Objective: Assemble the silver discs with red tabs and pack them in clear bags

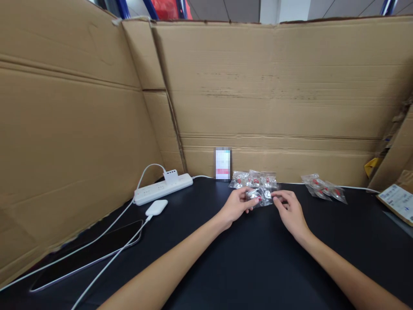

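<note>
My left hand [237,204] is closed on a small clear plastic bag [254,195], its thumb lying across the front. Something red shows inside, but its kind is too small to tell. At the right edge of the clear plastic, thumb and forefinger of my right hand [291,212] come together in a pinch. Just behind my hands lies a row of similar clear bags [254,178] with red bits in them. Another group of such bags [323,188] rests on the black table [248,262], further right.
Cardboard walls [274,86] enclose the table. A lit phone [223,163] stands at the back. On the left are a white power strip [164,188], a white charger [157,207], a dark tablet [90,254] and white cables. A labelled package [398,201] sits far right.
</note>
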Tool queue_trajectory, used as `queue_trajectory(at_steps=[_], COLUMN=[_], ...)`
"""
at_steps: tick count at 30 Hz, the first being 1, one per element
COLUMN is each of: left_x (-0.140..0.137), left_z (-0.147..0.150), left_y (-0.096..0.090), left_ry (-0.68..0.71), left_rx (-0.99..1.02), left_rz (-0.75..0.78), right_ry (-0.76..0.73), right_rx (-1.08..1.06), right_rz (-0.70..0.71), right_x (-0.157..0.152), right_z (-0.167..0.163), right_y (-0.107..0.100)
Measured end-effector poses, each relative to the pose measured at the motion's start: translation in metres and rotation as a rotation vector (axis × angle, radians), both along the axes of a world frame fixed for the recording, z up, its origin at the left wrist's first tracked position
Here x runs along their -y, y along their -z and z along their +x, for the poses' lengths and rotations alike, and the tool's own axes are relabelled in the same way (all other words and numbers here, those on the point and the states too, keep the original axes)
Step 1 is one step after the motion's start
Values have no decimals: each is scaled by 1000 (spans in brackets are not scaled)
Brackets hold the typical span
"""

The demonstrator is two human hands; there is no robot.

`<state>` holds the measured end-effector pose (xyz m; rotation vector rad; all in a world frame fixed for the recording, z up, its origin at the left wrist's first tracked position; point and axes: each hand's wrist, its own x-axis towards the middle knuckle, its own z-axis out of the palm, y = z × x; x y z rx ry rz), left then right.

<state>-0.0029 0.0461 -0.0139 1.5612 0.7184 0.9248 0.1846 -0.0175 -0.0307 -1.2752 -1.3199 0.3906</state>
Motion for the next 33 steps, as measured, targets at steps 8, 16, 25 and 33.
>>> queue_trajectory(at_steps=[8,16,25,33], left_x=[6,8,-7,-41], left_z=[3,3,-5,-38], left_y=[-4,-4,-6,-9], left_ry=[137,162,-42,-452], left_rx=[27,-57,-101,-508], left_rz=[45,75,67,271], right_ry=[-294,-312,-239,-270], right_rx=[-236,-214,-509,-654], right_rz=[-82,-116,-210,-309], right_x=[-6,-3,3,6], right_z=[2,-1,-2,0], right_y=[7,4,-5,-8])
